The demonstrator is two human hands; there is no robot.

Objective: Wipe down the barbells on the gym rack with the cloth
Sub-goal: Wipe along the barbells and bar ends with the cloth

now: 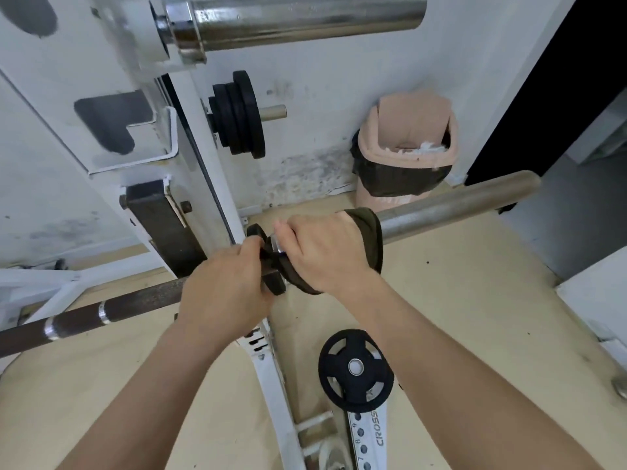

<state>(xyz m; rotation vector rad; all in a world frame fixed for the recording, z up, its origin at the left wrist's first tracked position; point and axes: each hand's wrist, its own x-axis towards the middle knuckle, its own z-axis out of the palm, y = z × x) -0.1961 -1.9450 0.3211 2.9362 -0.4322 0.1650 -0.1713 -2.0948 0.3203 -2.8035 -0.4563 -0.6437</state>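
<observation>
Head view, right hand (322, 252) closed over dark olive cloth (368, 232) wrapped around lower barbell (454, 206) at its sleeve collar, left hand (224, 283) gripping the black collar (271, 283) beside it, second barbell (298, 20) racked above, white gym rack (142, 96) behind

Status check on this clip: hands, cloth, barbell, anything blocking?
Left hand closed on the lower barbell at its collar. Right hand presses the dark cloth around the sleeve. Upper barbell untouched. Nothing blocking.
</observation>
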